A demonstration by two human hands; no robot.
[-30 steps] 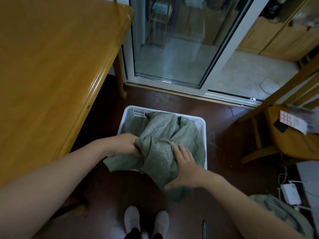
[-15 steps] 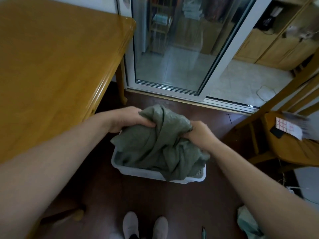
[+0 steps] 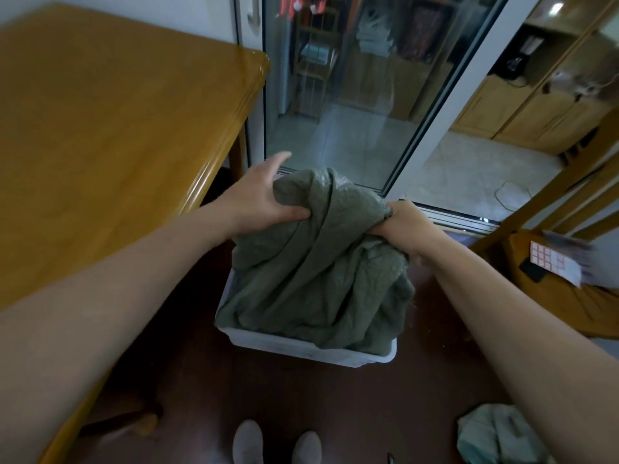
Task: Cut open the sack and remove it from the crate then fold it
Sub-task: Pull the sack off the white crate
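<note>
higher than half a second ago, the sack [image 3: 318, 279] hangs bunched between both hands, lower folds still inside the crate [image 3: 301, 350]. the left hand [image 3: 264, 200] pinches its top fold under the thumb; the right hand [image 3: 407, 224] clenches its fingers round a gather to share the lift.

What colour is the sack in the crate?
The sack is a dull grey-green, plain with no print; the head view shows it.

the grey-green woven sack [image 3: 318, 272] is crumpled into deep folds, its top bunched and raised above the crate, gripped by the left hand [image 3: 264, 199] and right hand [image 3: 405, 226]. its lower part fills the white plastic crate [image 3: 301, 349] on the floor and drapes over its near rim.
</note>
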